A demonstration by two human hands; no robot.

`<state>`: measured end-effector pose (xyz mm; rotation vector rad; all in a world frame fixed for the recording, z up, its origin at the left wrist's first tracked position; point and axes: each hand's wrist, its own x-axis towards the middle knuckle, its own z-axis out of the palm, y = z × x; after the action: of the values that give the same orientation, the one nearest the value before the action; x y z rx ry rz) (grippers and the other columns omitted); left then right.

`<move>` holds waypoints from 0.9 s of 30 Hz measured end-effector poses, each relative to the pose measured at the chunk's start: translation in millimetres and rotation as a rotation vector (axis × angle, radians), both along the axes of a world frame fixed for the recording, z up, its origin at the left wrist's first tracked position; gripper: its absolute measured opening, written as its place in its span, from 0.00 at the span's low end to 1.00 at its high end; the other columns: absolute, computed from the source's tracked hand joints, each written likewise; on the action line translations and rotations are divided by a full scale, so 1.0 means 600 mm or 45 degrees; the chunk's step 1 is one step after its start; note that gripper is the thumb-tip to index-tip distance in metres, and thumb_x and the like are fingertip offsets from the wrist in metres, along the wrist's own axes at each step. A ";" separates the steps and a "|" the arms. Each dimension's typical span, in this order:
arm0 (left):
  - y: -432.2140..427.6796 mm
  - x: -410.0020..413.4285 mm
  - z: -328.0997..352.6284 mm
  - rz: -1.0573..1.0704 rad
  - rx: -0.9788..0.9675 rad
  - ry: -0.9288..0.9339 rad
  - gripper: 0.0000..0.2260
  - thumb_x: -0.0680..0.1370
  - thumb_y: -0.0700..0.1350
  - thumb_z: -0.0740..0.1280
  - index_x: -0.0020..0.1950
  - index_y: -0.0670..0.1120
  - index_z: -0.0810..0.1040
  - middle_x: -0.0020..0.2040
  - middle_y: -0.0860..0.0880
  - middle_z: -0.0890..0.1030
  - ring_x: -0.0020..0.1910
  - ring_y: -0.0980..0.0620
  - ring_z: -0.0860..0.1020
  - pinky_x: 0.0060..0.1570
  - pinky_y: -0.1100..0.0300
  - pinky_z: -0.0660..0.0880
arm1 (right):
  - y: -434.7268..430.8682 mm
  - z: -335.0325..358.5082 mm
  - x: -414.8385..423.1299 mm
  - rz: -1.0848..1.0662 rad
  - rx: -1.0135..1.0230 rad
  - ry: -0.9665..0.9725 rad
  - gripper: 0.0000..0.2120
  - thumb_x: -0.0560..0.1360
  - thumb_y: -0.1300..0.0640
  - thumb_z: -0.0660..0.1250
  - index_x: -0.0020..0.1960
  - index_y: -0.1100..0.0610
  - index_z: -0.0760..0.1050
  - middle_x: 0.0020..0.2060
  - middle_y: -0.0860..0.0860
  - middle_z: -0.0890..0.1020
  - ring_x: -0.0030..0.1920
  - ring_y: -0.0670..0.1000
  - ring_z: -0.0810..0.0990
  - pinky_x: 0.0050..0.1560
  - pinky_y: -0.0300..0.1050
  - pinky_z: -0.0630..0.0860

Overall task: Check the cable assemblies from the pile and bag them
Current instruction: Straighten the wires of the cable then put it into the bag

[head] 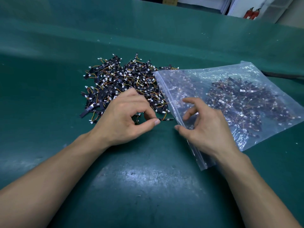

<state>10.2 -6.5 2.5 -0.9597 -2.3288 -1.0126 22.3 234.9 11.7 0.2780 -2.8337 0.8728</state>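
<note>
A pile of cable assemblies (118, 83), black strips with coloured wires and white plugs, lies on the green mat in the middle. My left hand (125, 119) pinches one cable assembly (166, 119) by its black strip, holding it level just above the mat, pointing at the bag. A clear zip bag (230, 99) lies to the right, partly over the pile, with many assemblies inside. My right hand (205, 127) rests at the bag's mouth, thumb on the zip edge and fingers spread above the plastic.
The green mat (148, 186) covers the whole table, with bare surface in front of and left of the pile. A dark strap (283, 74) lies at the right edge. Red extinguishers (251, 13) stand beyond the table's far side.
</note>
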 end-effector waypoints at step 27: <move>0.240 -0.035 0.036 0.402 -0.319 -0.366 0.11 0.74 0.45 0.67 0.34 0.53 0.69 0.37 0.48 0.80 0.51 0.42 0.73 0.47 0.51 0.58 | 0.012 0.031 -0.001 -0.241 -0.789 0.465 0.14 0.70 0.61 0.68 0.50 0.44 0.79 0.35 0.40 0.81 0.28 0.45 0.76 0.33 0.38 0.72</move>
<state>-10.5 137.5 24.4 -0.5272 -2.7849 -0.7850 21.8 242.3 30.0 0.0695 -2.0940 1.4203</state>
